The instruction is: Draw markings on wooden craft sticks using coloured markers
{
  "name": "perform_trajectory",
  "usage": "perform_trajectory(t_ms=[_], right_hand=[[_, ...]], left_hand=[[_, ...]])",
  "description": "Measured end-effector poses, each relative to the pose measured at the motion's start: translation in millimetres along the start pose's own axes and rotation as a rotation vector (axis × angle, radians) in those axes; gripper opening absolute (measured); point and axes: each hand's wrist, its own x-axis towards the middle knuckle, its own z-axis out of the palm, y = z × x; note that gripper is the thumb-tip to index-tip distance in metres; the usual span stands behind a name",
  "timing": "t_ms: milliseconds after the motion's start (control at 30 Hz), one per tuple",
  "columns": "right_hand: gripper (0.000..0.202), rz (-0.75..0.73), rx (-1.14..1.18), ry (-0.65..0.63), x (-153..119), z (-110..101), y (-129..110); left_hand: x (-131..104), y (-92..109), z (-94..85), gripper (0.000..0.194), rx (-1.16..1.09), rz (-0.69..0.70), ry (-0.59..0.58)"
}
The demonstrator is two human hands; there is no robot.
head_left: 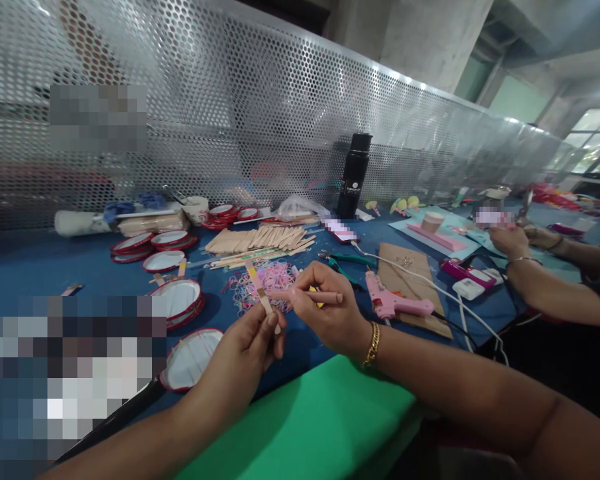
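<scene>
Near the middle of the view, my left hand [253,343] pinches the lower end of a flat wooden stick [266,303], which has pink and yellow on its upper part and a brown band. My right hand [327,307] grips a pinkish-brown marker [325,297], its tip end pointing left against or very close to the stick. Just behind the hands lies a pile of pink and purple small bands [275,277]. A gold bracelet [373,345] circles my right wrist.
Red-rimmed round discs [177,300] lie at the left. Wooden sticks [260,239], a black bottle [354,177] and green-handled pliers [347,259] are further back. A pink glue gun [393,300] rests on cardboard [410,267] at the right. Another person's hands [513,243] are at the far right.
</scene>
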Motion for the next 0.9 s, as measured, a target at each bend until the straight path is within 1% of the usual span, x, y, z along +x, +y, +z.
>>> perform_trajectory(t_ms=[100, 233, 300, 433, 600, 767, 900], right_hand=[[0.015, -0.009, 0.009, -0.037, 0.1, -0.1, -0.5], [0.016, 0.011, -0.018, 0.009, 0.6, -0.9, -0.1], [0.016, 0.011, -0.012, 0.012, 0.4, -1.0, -0.2], [0.016, 0.003, 0.005, -0.038, 0.3, -1.0, -1.3], [0.017, 0.023, -0.022, 0.013, 1.0, -1.4, -1.2], [0.014, 0.005, -0.001, -0.037, 0.3, -0.4, -0.8], [0.016, 0.006, -0.025, 0.004, 0.5, -0.5, -0.8]], left_hand=[[0.0, 0.3, 0.4, 0.033, 0.005, 0.000, 0.011], [-0.1, 0.0, 0.4, 0.033, 0.010, 0.013, -0.002], [-0.3, 0.3, 0.5, 0.034, 0.019, 0.009, 0.001], [-0.8, 1.3, 1.1, 0.034, 0.028, 0.000, 0.003], [-0.3, 0.3, 0.1, 0.033, 0.045, 0.008, -0.006], [0.1, -1.1, -0.3, 0.033, 0.038, 0.015, -0.003], [-0.5, 0.3, 0.3, 0.033, 0.027, 0.012, -0.006]])
